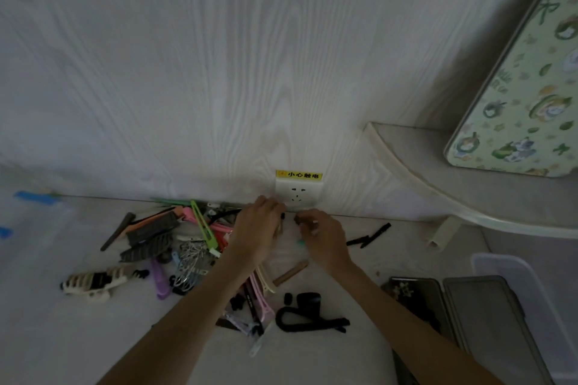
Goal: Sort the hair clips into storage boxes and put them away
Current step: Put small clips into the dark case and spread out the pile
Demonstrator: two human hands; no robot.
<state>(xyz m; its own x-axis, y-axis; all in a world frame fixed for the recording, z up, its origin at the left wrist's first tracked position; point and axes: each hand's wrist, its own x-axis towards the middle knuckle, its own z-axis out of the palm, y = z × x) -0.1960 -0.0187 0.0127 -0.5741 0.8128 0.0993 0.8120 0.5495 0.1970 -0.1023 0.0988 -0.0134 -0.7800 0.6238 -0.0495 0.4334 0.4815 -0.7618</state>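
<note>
A heap of hair clips (187, 241) in many colours lies on the pale surface near the wall, with a long green clip (203, 228) on top. My left hand (256, 228) hovers over the heap's right edge, fingers curled round a small dark clip. My right hand (325, 237) pinches another small dark clip (298, 219) close beside it. A striped claw clip (90, 283) lies at the left. Black hair pieces (308, 312) lie near my forearms. An open dark storage box (463, 316) sits at the lower right.
A wall socket (298, 192) with a yellow warning label sits just behind my hands. Black clips (370, 236) lie right of my right hand. A clear plastic bin (513, 269) stands behind the dark box. A curved shelf (438, 194) with a patterned tin (531, 87) is at the right.
</note>
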